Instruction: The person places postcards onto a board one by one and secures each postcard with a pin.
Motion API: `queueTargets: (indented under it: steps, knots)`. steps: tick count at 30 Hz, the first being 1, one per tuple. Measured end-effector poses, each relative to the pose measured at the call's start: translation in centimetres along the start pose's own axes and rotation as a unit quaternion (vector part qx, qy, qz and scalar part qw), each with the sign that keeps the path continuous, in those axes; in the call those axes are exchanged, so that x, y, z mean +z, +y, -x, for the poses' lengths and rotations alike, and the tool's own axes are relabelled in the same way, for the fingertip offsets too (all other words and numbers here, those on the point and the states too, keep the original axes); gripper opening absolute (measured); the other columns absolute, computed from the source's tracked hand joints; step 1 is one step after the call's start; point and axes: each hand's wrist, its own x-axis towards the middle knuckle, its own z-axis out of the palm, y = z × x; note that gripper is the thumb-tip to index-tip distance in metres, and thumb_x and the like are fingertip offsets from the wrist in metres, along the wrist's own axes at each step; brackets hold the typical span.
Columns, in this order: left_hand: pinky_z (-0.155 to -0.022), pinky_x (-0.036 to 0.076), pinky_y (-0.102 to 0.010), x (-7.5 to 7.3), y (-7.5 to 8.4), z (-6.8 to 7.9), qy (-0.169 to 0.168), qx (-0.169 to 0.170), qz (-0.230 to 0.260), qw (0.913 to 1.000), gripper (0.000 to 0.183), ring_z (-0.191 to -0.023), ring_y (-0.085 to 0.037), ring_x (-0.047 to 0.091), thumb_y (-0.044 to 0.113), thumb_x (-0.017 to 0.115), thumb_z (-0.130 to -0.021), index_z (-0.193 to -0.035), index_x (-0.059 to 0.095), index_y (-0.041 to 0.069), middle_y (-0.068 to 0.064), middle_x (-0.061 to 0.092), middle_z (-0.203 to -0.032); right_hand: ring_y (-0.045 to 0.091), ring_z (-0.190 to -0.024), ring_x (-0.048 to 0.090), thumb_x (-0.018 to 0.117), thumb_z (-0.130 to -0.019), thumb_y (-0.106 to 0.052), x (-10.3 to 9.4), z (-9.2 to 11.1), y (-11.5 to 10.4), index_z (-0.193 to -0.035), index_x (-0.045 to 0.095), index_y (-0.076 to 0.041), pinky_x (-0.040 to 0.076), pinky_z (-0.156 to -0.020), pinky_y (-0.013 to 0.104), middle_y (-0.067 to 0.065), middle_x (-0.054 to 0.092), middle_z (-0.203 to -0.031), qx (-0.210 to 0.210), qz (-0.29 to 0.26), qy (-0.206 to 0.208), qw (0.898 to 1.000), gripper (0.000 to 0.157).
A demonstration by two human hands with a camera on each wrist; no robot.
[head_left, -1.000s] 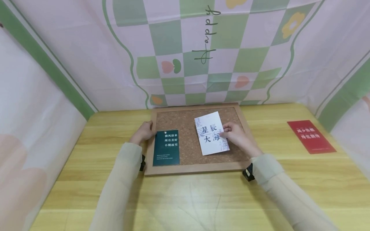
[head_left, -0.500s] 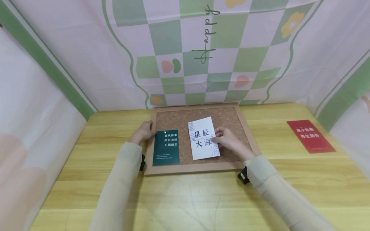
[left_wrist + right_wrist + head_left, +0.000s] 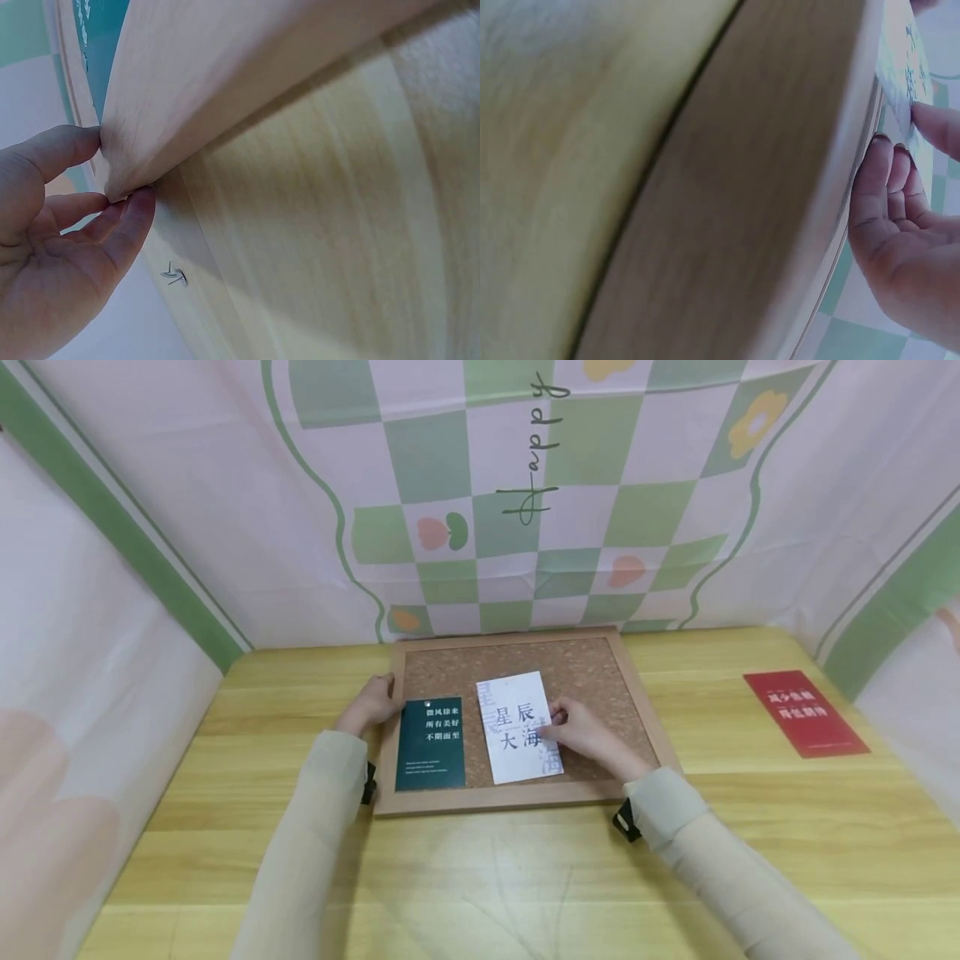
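Note:
A cork board (image 3: 577, 672) in a wooden frame lies on the table. My left hand (image 3: 370, 705) grips the frame's left edge, thumb on the upper face and fingers along its outer side in the left wrist view. Over the board's middle, my right hand (image 3: 588, 732) pinches the right edge of a white card (image 3: 513, 764) with dark Chinese characters. The card tilts slightly. In the right wrist view the thumb presses its printed face (image 3: 894, 52) and the fingers curl behind it. A dark green card (image 3: 432, 760) sits at the board's left, with a small pin (image 3: 427, 703) near its top.
On the table's right side lies a red card (image 3: 806, 714) with white lettering. Two thumbtacks (image 3: 177, 276) rest on the tabletop near my left hand. A green and white checkered cloth (image 3: 510, 560) hangs behind the board.
My right hand has carried the white card left and a little nearer across the board, and the card stands straighter. My left hand has stayed at the frame.

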Motion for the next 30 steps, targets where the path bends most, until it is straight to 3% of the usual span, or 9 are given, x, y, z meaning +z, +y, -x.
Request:
queueTargets:
  steps: [7,14,30]
  knots:
    - [-0.116,0.031,-0.047,0.05,-0.08,-0.05,0.0,0.003,-0.003,1.0,0.06,-0.141,-0.038,0.032,0.012,0.044,-0.099,-0.15,0.016,-0.003,-0.026,0.025,-0.154,0.013,-0.068,0.047,0.066,-0.086,-0.012,0.14,0.1,0.12,-0.099,0.053,0.006,0.041,-0.06,0.022,0.004,0.05,-0.077,0.002,0.014,0.0,1.0,0.026]
    - [-0.118,0.026,-0.046,-0.1,-0.08,-0.41,-0.004,-0.007,-0.012,0.9999,0.061,-0.144,-0.038,0.026,0.012,0.043,-0.099,-0.15,0.015,-0.005,-0.026,0.02,-0.156,0.011,-0.064,0.047,0.067,-0.086,-0.011,0.32,0.12,0.16,-0.101,0.053,0.008,0.041,-0.057,0.021,0.004,0.051,-0.075,0.003,0.017,-0.004,1.0,0.028]
    - [-0.118,0.027,-0.046,-0.05,-0.21,-0.23,-0.003,-0.003,-0.004,1.0,0.063,-0.144,-0.038,0.025,0.014,0.044,-0.099,-0.151,0.013,-0.004,-0.025,0.017,-0.157,0.016,-0.073,0.051,0.067,-0.084,-0.014,0.74,-0.1,-0.25,-0.106,0.053,0.008,0.042,-0.062,0.021,0.011,0.057,-0.085,0.029,0.032,-0.002,0.999,0.034]
